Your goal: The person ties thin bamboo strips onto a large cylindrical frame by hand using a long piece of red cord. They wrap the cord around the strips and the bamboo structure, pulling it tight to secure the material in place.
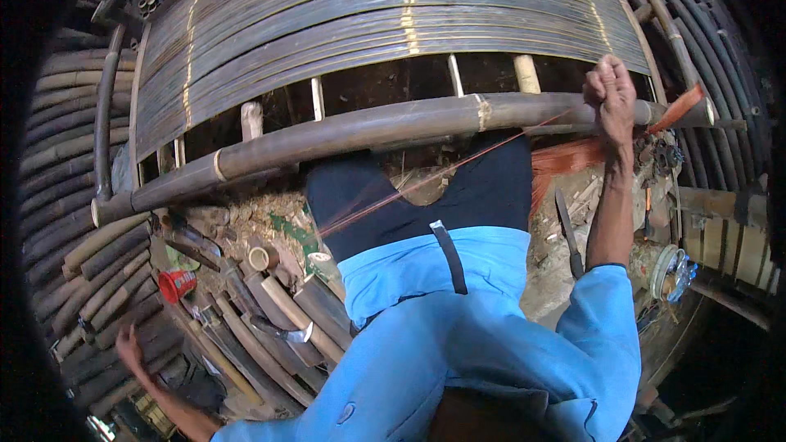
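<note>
My right hand point(612, 90) is closed in a raised fist above the right part of a thick bamboo pole point(352, 133). Thin red strands point(426, 178) stretch from near that fist across my lap, down to the left. Far out at the lower left, my left hand point(129, 345) lies in line with them, fingers seemingly drawn together; the strands' last stretch is lost against the clutter. A bundle of red fibre point(565, 165) lies below the pole, behind my right forearm. Beyond the pole spreads a panel of dark bamboo slats point(303, 33), bound by pale stitched rows.
A long-bladed knife point(567, 229) lies right of my lap. Another knife point(282, 329) rests on cut bamboo pieces point(299, 315) at left, near a red cup point(177, 285). Bamboo poles are stacked at both sides. A clear plastic container point(670, 272) stands at right.
</note>
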The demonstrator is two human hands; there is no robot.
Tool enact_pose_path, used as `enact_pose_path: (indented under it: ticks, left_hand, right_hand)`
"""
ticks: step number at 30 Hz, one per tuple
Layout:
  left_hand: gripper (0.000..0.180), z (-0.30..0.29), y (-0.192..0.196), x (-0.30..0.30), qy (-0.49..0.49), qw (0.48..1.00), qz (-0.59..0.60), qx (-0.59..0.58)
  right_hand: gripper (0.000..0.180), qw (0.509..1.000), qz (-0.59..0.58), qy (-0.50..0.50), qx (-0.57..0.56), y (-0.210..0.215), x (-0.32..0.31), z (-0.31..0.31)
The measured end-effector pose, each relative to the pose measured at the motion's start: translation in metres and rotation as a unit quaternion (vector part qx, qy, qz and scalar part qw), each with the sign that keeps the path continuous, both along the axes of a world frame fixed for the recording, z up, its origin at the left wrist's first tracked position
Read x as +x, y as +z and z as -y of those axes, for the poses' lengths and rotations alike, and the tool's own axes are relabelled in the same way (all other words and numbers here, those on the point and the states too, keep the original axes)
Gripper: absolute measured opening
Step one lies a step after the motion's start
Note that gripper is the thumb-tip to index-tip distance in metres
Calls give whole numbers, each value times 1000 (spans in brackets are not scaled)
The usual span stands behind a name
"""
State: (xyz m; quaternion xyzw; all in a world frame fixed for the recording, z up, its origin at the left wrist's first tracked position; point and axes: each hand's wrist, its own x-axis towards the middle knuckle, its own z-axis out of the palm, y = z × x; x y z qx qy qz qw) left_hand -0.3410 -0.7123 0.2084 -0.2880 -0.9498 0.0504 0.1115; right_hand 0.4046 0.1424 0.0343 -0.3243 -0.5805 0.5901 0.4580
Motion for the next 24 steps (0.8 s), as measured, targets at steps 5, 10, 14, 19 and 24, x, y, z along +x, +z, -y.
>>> enact_pose_path:
  ticks: [5,10,14,19,24]
  left_hand:
    - [40,102,77,67,346,923,-60,-156]
    - [48,7,59,85,116,982,-38,-143]
    - [55,-309,-2,228,-142,950,218,174]
    - [39,-545,-86,379,-186,617,668,373]
    - [27,-561,-122,405,-151,570,675,443]
  right_hand:
    - [18,998,45,-31,42,3,-16,-8]
    - [24,967,153,121,165,27,-134,72]
    - [9,925,68,196,319,40,-213,158]
    - [10,922,42,152,353,46,-222,184]
    - [9,937,105,130,307,25,-201,177]
